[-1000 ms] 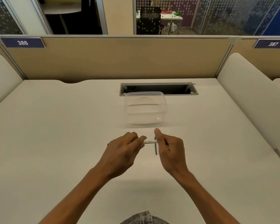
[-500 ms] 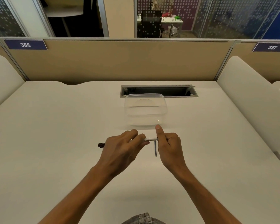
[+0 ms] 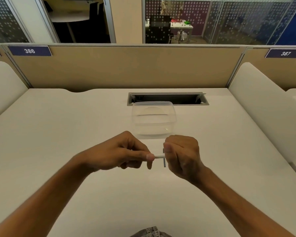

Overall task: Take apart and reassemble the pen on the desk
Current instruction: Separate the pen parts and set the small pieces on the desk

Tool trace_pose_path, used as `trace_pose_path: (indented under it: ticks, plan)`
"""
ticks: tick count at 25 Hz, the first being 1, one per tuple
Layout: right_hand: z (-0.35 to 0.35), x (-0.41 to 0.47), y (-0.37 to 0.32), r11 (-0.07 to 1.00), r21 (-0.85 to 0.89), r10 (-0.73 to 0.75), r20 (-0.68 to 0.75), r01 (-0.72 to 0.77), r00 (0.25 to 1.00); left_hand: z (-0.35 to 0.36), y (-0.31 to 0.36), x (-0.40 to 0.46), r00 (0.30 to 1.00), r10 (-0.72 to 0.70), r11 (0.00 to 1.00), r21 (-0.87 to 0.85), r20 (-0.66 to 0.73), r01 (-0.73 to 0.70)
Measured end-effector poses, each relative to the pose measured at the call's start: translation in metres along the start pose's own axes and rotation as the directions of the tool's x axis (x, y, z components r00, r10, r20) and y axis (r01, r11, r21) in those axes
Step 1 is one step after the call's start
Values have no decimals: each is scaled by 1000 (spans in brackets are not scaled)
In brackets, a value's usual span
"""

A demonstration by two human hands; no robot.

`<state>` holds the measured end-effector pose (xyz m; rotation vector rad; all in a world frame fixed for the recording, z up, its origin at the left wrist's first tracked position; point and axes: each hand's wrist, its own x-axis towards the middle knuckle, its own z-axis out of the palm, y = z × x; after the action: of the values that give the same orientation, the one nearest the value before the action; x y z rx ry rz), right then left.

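— While the left hand [image 3: 120, 153] sits furthest left, what is it doing?

— Its fingers are pinched closed around one end of the pen [image 3: 159, 156], thumb tip pressed at the white barrel. Only a short white stretch shows between the two hands (the rest is buried under fingers), held just above the desk [image 3: 58, 134].

— And moving right?

— The right hand [image 3: 183, 154] is curled into a closed fist around the other end of that white stretch. Just at its inner edge lies a thin dark rod [image 3: 164, 161], pointing toward the person. I cannot tell if it rests on the desk or is touched by the hand; it looks like a pen part, perhaps the refill.

— So how far along?

— My judgement: partway through. If the rod is a removed piece, some taking apart is done. Whether the hands are pulling apart or pushing together cannot be read from one view. The clear container [image 3: 154, 117], beyond the hands, looks to hold nothing.

— What remains?

— Probably getting the dark rod back inside and closing the barrel.
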<state>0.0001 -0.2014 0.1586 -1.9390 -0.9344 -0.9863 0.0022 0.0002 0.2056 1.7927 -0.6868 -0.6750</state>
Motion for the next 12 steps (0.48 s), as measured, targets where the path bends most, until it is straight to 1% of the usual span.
trace_pose_path:
  ticks: [1,2,3,4,5,6,7,8,9,10,11,12]
  plan:
    - [-1,0,2,999,-45,-18,-2,18,1000,1,1,0,999,6,999,31,-34,-5]
    - [0,2,3,997,-70,15,-14,-16,1000,3,2,1,993,25,997,78,-119,-15]
    - [1,2,2,993,-67,93,-26,-94,995,7,2,1,974,69,988,147,-216,-37]
    - [3,2,1,979,-33,200,-40,-201,979,11,1,2,941,153,957,284,-301,-65]
    - [6,2,-1,946,25,326,-49,-325,944,15,-2,2,896,279,860,505,-347,-72]
    - [9,0,-2,889,91,454,-53,-449,889,18,-6,3,849,410,674,738,-334,-35]
    - [14,-1,-3,812,162,574,-46,-561,818,20,-9,4,813,507,469,883,-285,17]
    - [17,-2,-3,718,229,679,-24,-657,734,20,-10,5,796,557,323,945,-236,54]
    - [20,-2,-2,618,274,763,15,-737,646,20,-12,6,785,586,242,968,-200,66]
    - [22,-1,0,523,289,825,65,-802,561,20,-14,7,768,617,199,978,-173,61]
    - [24,0,2,443,288,865,112,-849,489,20,-16,9,747,647,173,983,-153,51]
    - [24,2,3,397,283,883,142,-873,447,19,-17,10,734,663,166,985,-146,45]
